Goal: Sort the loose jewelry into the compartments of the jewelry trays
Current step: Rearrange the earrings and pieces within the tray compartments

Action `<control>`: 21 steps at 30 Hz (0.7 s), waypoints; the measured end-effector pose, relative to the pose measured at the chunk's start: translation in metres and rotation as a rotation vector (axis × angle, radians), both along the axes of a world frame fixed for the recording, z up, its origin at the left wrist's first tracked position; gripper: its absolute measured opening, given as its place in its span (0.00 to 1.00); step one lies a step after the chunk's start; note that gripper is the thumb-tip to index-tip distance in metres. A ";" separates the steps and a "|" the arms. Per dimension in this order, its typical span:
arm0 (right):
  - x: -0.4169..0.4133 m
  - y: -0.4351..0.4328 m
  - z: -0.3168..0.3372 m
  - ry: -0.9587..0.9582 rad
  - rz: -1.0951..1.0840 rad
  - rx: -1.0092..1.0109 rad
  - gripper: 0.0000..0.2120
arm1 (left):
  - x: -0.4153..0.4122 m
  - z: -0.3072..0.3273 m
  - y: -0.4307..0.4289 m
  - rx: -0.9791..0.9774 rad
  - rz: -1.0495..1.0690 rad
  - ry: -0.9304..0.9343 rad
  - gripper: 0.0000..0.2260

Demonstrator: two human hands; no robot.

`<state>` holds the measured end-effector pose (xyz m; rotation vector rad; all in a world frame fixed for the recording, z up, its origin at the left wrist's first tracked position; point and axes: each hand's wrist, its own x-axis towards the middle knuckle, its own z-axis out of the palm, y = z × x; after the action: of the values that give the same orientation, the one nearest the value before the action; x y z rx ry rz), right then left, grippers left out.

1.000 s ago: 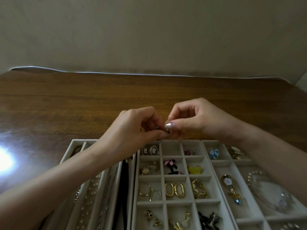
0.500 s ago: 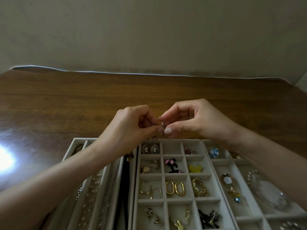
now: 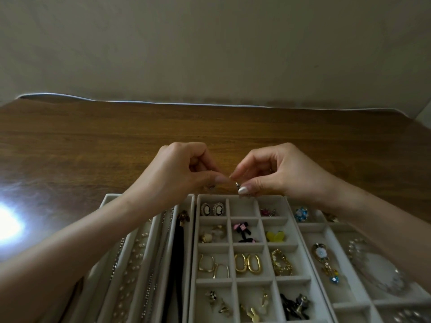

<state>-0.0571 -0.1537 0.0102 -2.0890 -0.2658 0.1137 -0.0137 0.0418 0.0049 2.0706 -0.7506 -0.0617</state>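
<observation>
Half a second before, the fingertips of both hands met around one small silvery piece (image 3: pixel 238 184). Now they had come a little apart, and a narrow gap showed between them. The piece stayed with the right hand (image 3: pixel 284 176), pinched between its thumb and forefinger, and it hung just above the far edge of the middle tray (image 3: pixel 233 198). It was too small and blurred to tell its kind.

The left hand (image 3: pixel 177 173) was just beside it on the left, with its fingers curled and its thumb pressed to the forefinger. I cannot tell if it kept something tiny in this pinch.

Under the piece, in the far left corner compartment of the middle tray, lay two cameo earrings (image 3: pixel 212 209). Nearer to the person lay a pair of gold hoops (image 3: pixel 247 263).

The left tray (image 3: pixel 112 199) held chains in long compartments, and the left forearm crossed over it. The right tray (image 3: pixel 326 229) lay under the right forearm. All three stood side by side on the wooden table (image 3: pixel 93 148), at its near edge.
</observation>
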 end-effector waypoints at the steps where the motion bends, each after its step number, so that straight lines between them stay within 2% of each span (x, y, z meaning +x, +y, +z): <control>1: -0.001 0.000 0.000 -0.016 0.006 -0.059 0.09 | 0.001 0.000 0.001 -0.006 0.008 0.001 0.10; 5: -0.008 0.005 -0.001 -0.104 0.052 -0.286 0.06 | 0.004 -0.001 0.001 -0.004 0.033 -0.020 0.09; 10: -0.011 0.012 -0.007 -0.243 0.122 -0.449 0.06 | 0.003 -0.001 0.002 -0.003 0.039 -0.034 0.08; 18: -0.014 0.023 -0.016 -0.426 0.147 -0.612 0.20 | 0.004 -0.002 0.001 0.014 0.032 -0.041 0.05; 21: -0.016 0.023 -0.018 -0.421 0.153 -0.652 0.20 | 0.003 -0.002 0.002 0.023 0.027 -0.057 0.06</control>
<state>-0.0728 -0.1310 -0.0075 -2.7288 -0.7206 -0.1762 -0.0104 0.0433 0.0034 2.1113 -0.7593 0.0041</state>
